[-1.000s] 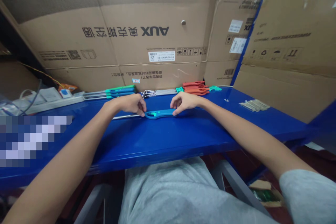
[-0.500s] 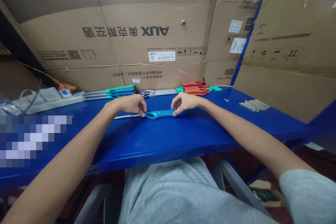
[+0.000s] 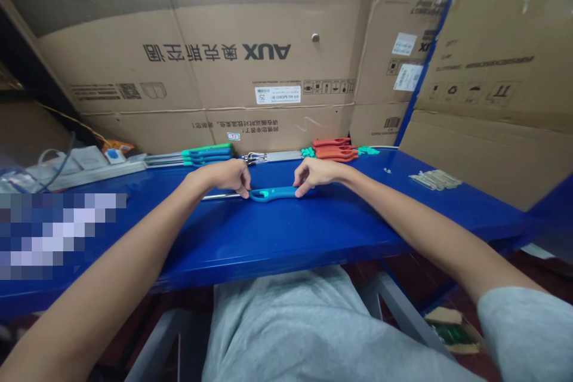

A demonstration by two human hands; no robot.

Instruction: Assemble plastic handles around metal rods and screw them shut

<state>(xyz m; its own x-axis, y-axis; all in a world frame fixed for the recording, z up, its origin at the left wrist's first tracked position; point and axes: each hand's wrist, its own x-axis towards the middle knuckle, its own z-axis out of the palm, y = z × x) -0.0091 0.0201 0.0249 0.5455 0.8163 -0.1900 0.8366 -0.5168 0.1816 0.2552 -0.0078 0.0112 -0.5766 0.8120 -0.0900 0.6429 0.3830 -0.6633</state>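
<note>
A blue long-neck lighter (image 3: 280,193) with a green trigger lies level at the blue table (image 3: 268,233), its metal tube (image 3: 222,196) pointing left. My left hand (image 3: 233,178) pinches it where tube and handle meet. The handle's right end is between the thumb and fingers of my right hand (image 3: 313,175). Behind my left hand lie several assembled lighters (image 3: 208,155) with blue and green handles. Metal tubes with wires (image 3: 280,157), small green parts (image 3: 308,153) and red handle shells (image 3: 333,150) line the back of the table.
Cardboard (image 3: 250,24) with printing walls off the back, and more cardboard (image 3: 474,149) stands at the right. A white power strip (image 3: 102,174) with plugs sits at the left. Several pale flat strips (image 3: 434,179) lie at the right. A green item (image 3: 452,333) rests below the table.
Both hands keep their hold on the lighter, which stays almost in place. The whole view has shifted very slightly.
</note>
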